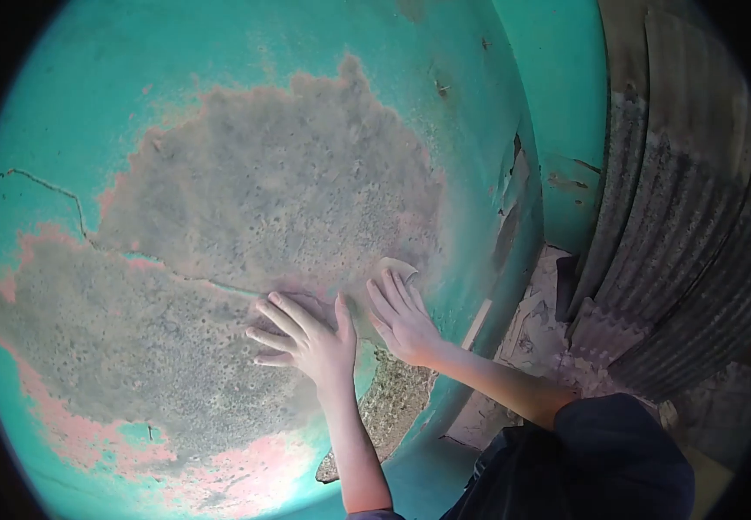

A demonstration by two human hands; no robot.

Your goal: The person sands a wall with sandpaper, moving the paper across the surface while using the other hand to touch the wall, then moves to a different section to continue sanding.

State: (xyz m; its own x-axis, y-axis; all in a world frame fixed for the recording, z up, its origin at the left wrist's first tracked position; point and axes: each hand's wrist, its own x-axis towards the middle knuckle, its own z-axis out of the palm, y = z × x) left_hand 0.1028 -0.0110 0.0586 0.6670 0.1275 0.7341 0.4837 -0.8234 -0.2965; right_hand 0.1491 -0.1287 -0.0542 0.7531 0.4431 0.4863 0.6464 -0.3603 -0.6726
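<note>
A turquoise wall [245, 52] with a big, rough grey patch [263, 182] of bare surface fills most of the view. My left hand [302, 338] lies flat on the lower part of this patch, fingers spread and nothing seen in it. Just to its right, my right hand [408, 328] presses a pale, thin piece of sandpaper [401, 266] against the wall; only the sheet's edge shows past the fingertips. Both hands look whitened with dust. Beneath them, a broken area [393, 394] exposes coarse, sandy material.
A crack [76, 195] runs from the left edge toward my left hand. Pink remnants [72, 425] border the grey patch. On the right stand corrugated sheets [679, 199], with pale flakes and debris [536, 334] lying near the wall's foot.
</note>
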